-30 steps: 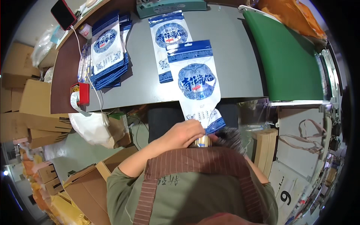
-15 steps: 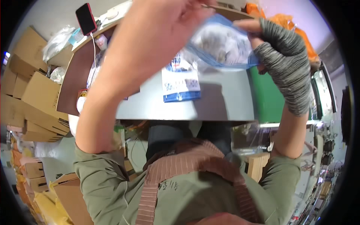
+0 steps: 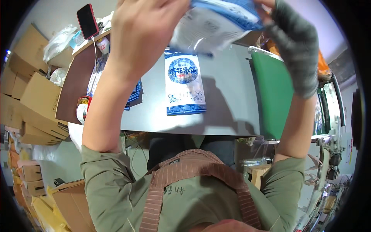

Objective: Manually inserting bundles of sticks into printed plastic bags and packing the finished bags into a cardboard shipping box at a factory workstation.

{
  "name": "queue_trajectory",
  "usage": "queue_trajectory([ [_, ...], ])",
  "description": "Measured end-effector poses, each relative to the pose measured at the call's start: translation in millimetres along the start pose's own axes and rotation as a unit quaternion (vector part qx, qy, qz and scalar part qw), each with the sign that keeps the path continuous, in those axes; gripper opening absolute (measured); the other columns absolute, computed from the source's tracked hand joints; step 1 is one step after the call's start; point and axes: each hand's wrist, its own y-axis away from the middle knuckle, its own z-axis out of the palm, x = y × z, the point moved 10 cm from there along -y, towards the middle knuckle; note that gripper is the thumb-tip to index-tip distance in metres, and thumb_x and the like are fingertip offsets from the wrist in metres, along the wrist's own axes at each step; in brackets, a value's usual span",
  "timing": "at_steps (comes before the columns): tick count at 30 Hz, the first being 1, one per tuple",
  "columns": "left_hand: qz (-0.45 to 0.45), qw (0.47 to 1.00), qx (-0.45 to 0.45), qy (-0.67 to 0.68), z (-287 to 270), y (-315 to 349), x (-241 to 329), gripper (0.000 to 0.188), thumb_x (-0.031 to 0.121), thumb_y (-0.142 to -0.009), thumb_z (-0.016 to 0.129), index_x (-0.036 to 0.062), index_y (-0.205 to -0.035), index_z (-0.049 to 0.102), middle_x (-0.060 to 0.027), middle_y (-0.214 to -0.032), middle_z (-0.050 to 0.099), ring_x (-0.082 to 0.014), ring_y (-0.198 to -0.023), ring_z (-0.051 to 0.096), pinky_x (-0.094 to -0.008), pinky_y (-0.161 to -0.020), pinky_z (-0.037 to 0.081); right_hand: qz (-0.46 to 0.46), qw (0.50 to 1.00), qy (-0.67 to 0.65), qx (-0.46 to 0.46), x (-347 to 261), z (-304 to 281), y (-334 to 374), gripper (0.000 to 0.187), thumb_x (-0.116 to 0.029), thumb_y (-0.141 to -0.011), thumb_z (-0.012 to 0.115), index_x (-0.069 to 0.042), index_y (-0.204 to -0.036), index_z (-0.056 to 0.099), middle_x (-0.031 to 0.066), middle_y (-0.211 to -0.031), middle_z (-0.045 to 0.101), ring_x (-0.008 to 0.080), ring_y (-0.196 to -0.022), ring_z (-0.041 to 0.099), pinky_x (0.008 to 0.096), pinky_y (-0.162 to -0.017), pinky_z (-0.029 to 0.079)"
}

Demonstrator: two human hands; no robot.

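Note:
A white and blue plastic bag (image 3: 210,29) hangs tilted above the far side of the grey table, its blue band along the top. My left hand (image 3: 148,33) is closed at the bag's left upper corner, its fingertips partly cut off by the frame edge. The right upper corner is pinched by my right hand (image 3: 295,46), which wears a grey striped fingerless glove and is blurred. Below, a flat white pouch (image 3: 184,87) with blue printed bands and a round blue emblem lies on the grey table (image 3: 228,112).
A green board (image 3: 272,96) lies at the table's right. At the left are a stack of blue packets (image 3: 134,94), a red box (image 3: 84,106) and a phone (image 3: 88,21) with a white cable on a raised ledge. Cardboard boxes (image 3: 42,94) stand beyond.
Both hands have kept hold of the bag, which has turned from showing its open mouth to showing a printed side. It sits higher in view, and the pouch on the table is less covered.

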Motion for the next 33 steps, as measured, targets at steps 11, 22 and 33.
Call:
queue_trajectory([
  [11,-0.25,0.86,-0.43,0.11,11,242,132,0.037,0.018,-0.08,0.066,0.0082,-0.116,0.061,-0.0065,-0.136,0.05,-0.0316,-0.122,0.048,-0.0471,-0.099,0.041,0.151,0.954,0.105,-0.236,81,209,229,0.027,-0.011,-0.083,0.062,-0.009,-0.11,0.067,0.0127,-0.091,0.067,0.03,-0.082,0.065,0.0375,-0.074,0.053],
  [22,-0.194,0.889,-0.409,0.071,25,157,74,0.029,0.012,-0.078,0.057,-0.0036,-0.103,0.062,-0.0169,-0.118,0.062,-0.0334,-0.111,0.059,-0.0436,-0.094,0.048,0.586,0.474,-0.651,-0.091,113,216,278,0.089,-0.076,-0.087,0.035,-0.006,-0.142,0.036,0.0256,-0.126,0.055,0.0357,-0.105,0.062,0.0501,-0.082,0.054],
  [33,-0.387,0.858,-0.275,0.196,-109,96,201,0.037,0.024,-0.081,0.065,-0.0011,-0.108,0.059,-0.0203,-0.102,0.062,-0.0319,-0.097,0.061,-0.0425,-0.088,0.048,0.595,0.558,-0.474,-0.331,35,306,260,0.054,-0.031,-0.087,0.064,0.005,-0.124,0.052,0.0205,-0.11,0.064,0.0291,-0.093,0.066,0.0388,-0.084,0.056],
])
